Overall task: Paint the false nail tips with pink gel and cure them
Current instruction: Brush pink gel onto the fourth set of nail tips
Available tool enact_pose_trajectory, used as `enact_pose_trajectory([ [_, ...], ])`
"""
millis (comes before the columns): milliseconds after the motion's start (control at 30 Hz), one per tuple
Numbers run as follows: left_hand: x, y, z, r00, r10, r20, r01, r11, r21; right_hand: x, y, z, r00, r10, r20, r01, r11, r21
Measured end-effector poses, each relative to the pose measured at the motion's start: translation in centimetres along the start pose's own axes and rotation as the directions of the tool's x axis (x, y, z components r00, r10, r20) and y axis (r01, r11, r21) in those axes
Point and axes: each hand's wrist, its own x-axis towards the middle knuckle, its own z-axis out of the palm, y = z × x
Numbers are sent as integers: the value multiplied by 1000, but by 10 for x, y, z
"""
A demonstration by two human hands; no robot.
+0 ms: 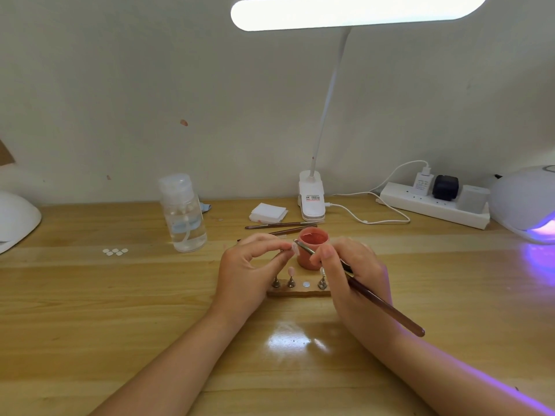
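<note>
Head view, and the pink gel pot [313,249] is our marker, standing mid-desk. In front of it the wooden stand [298,292] lies flat with small metal holders on top, and nearer than that runs a wide bare stretch of wooden desk [120,310] down to the bottom edge, crossed only by the two forearms. Left of the pot stands a clear pump bottle [183,213], and further left a cluster of small white tips [115,251] lies on the wood. Behind the pot lie two spare brushes [280,225], a stack of white pads [268,212] and the clamp base of the desk lamp [312,196], all close to the pale wall. Far right of the pot, a power strip [432,205] runs along the wall, then the curing lamp [528,202], throwing violet light across the desk.

Now the hands. The left hand [249,274], just left of the pot, pinches a false nail tip [293,250] between thumb and forefinger. The right hand [351,277], just right of the pot, pinches a brown-handled brush [387,307] pen-style, its bristle end right at the tip.
</note>
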Motion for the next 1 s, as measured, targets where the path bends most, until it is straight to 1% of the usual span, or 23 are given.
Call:
enact_pose_trajectory([
  [100, 0, -1, 0, 1000, -8, 6, 8, 1000, 0, 1, 0, 1, 1000, -16, 15, 16, 999, -28],
  [300, 1, -4, 0, 1000, -25, -5, 25, 1000, 14, 0, -2, -5, 997, -71, -11, 71, 997, 18],
  [367, 0, -4, 0, 1000, -20, -10, 20, 1000, 20, 0, -2, -2, 998, -47, -37, 48, 999, 8],
  [467, 0, -4, 0, 1000, -9, -11, 9, 1000, 14, 1, -2, 2, 1000, 18, -21, -18, 1000, 9],
  [567, 1, -4, 0, 1000, 0, -4, 0, 1000, 11, 1, -1, 0, 1000, 10, -1, -10, 1000, 2],
  [633, 0, -5, 1, 1000, -8, -2, 8, 1000, -1, 0, -1, -2, 1000, -8, -5, 9, 999, 43],
  [767, 0, -5, 1, 1000, -23, -5, 23, 1000, -10, -1, -1, -3, 999, 27, -31, -22, 991, 134],
  [867, 0, -4, 1, 1000, -6, 5, 6, 1000, -20, 3, -3, 0, 998, 43, -36, -37, 990, 134],
  [1000, 0, -5, 1, 1000, -5, 11, 5, 1000, -11, 2, -4, 0, 997, 72, 13, -73, 986, 148],
])
